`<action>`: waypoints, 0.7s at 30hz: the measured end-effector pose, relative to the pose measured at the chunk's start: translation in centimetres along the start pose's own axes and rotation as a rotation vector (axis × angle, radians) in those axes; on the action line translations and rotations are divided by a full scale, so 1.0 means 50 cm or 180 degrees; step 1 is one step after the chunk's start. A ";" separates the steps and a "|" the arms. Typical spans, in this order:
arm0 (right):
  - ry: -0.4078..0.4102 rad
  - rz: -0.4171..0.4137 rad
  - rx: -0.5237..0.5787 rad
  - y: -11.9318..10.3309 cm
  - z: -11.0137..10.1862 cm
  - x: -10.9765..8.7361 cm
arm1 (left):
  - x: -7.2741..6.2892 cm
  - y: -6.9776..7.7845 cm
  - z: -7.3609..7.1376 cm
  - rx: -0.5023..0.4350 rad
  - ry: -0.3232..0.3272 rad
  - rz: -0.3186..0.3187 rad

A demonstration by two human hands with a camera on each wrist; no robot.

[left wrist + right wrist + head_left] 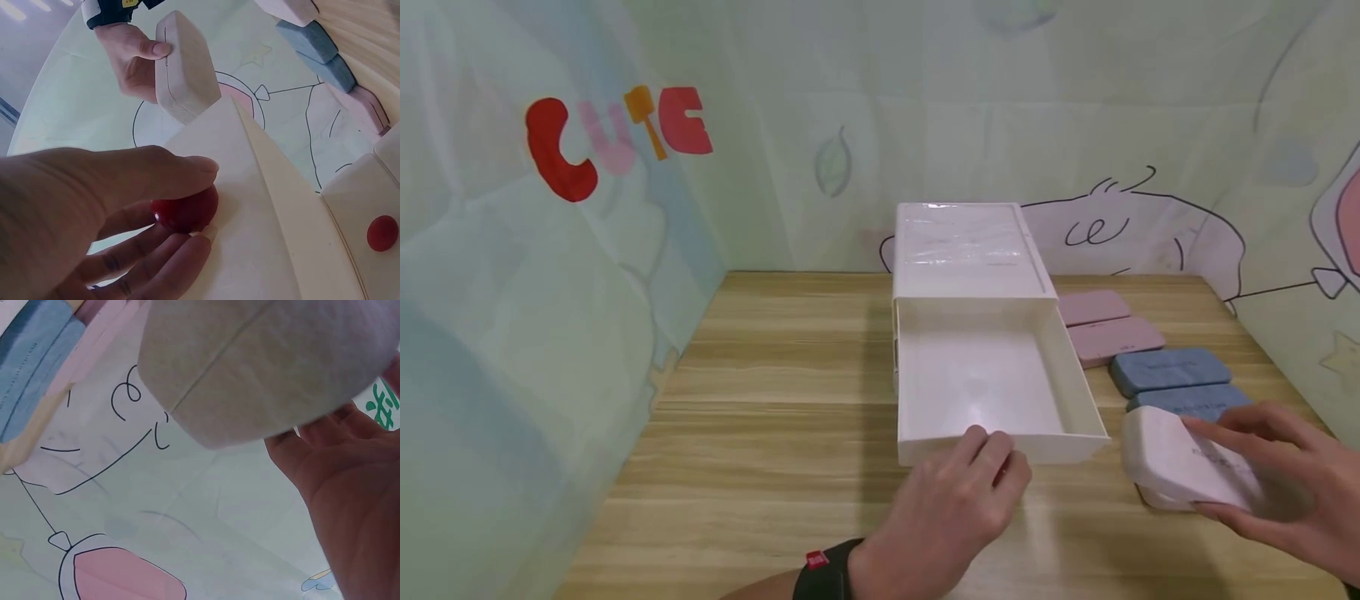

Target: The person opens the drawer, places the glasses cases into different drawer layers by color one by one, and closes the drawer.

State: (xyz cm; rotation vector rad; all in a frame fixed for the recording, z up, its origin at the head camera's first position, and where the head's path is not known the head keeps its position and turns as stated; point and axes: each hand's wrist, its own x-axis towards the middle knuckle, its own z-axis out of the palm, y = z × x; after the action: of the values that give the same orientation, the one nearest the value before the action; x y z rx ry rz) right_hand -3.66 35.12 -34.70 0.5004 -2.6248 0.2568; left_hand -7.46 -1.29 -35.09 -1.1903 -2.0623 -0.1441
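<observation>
A white drawer (977,367) stands pulled out of a white drawer box (966,250). At its front, my left hand (955,508) holds the round red knob (187,209) between thumb and fingers. To the right, my right hand (1303,479) grips a white glasses case (1187,462), thumb on one side and fingers on the other. A seam runs along the case's edge in both wrist views. The case is tilted beside the drawer's front right corner. Part of another white case (1161,500) shows beneath it in the head view.
Two blue cases (1172,368) lie right of the drawer, with two pink cases (1116,337) behind them. Another red knob (382,233) sits on the drawer box's front. A printed cloth (790,167) backs the wooden table (760,467).
</observation>
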 end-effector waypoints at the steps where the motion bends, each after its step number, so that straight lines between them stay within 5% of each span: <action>1: 0.0001 0.0000 -0.0009 -0.001 -0.002 0.002 | 0.001 0.000 0.000 0.0024 0.0018 0.0014; 21: 0.0256 -0.0226 0.0151 0.001 -0.030 0.058 | 0.003 0.001 -0.002 0.0053 -0.0088 0.0009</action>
State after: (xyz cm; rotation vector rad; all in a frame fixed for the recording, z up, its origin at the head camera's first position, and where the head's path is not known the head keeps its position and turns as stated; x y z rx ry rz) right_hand -5.48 34.70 -32.02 0.5857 -2.5228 0.3107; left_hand -7.39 -1.20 -34.93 -1.1912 -2.0818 -0.1097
